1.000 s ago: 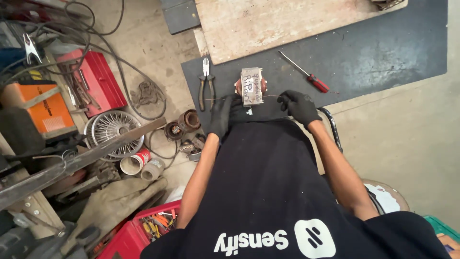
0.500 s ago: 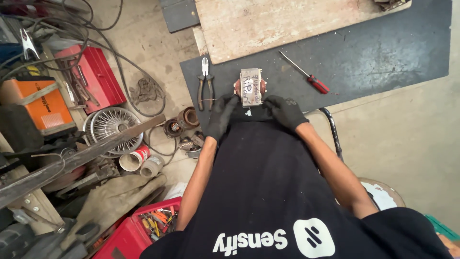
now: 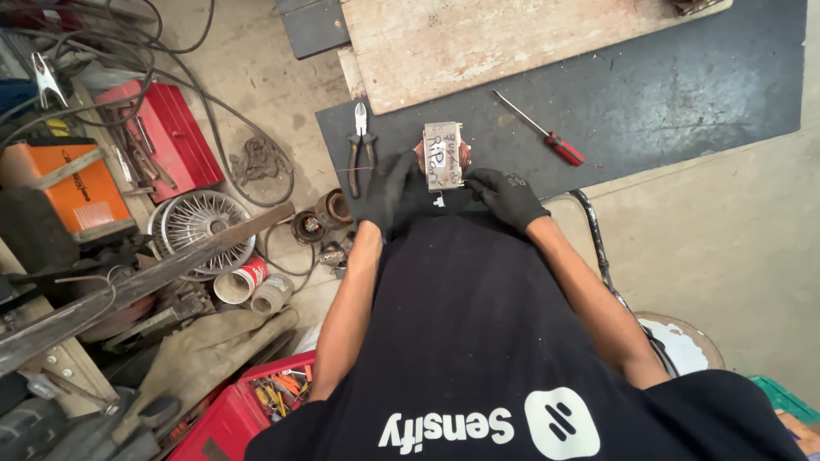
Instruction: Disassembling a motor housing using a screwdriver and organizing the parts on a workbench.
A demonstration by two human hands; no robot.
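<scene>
Both gloved hands are working on a transformer (image 3: 443, 154), a small block with a pale plate on top and copper windings showing at its sides, sitting on the dark mat (image 3: 683, 94) at about 12 o'clock from the person's chest. The left hand (image 3: 395, 188) is cupping the block's side at 9 o'clock, fingers curled against it; the right hand (image 3: 506, 195) is resting at its 4 o'clock corner, fingers bent, touching or just beside it, and whether it is truly gripping cannot be told. As a judgement, the work is looking early: the windings are appearing intact, the plate is sitting in place, and the pliers (image 3: 360, 147) at 9 o'clock of the block and the red-handled screwdriver (image 3: 547, 137) at 2 o'clock are lying untouched on the mat. The near face of the block is hiding behind the hands and the black shirt, so any loosened screws or wires there cannot be seen. A red toolbox (image 3: 166, 141) and a wire wheel (image 3: 198, 222) are lying well off at 9 o'clock among clutter too tangled to sort out.
</scene>
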